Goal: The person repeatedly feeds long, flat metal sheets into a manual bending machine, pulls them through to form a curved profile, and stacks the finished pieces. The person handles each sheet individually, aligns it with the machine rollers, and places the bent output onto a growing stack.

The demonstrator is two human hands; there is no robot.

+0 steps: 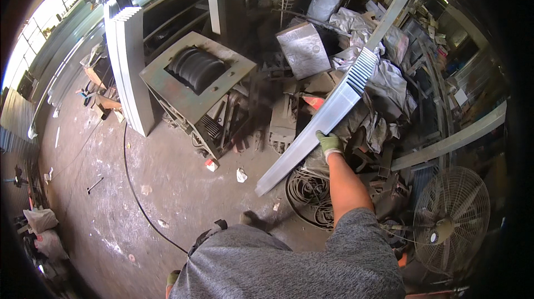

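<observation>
Slanting past the right of a green-topped machine [225,85], a stack of long, pale metal profiles [311,137] is clasped at its near edge by a worker's gloved right hand [332,144], the grip pinching it from the side with some fingers hidden. The stack might slide or fan apart if that one-handed hold slackened, the lower end skidded or the stepped layers slipped; the coiled cable [310,192], to the machine's near right, could snag it. Its long axis runs diagonally, the plain end pointing at the floor [183,199] on the machine's near side, the stepped end up and away to its right. The left hand [173,278], well nearer than the machine, is barely glimpsed; its grip cannot be told. Far right of the machine stands a wire-caged fan [442,231]; just left of the machine, a second metal stack [130,71] stands upright.
</observation>
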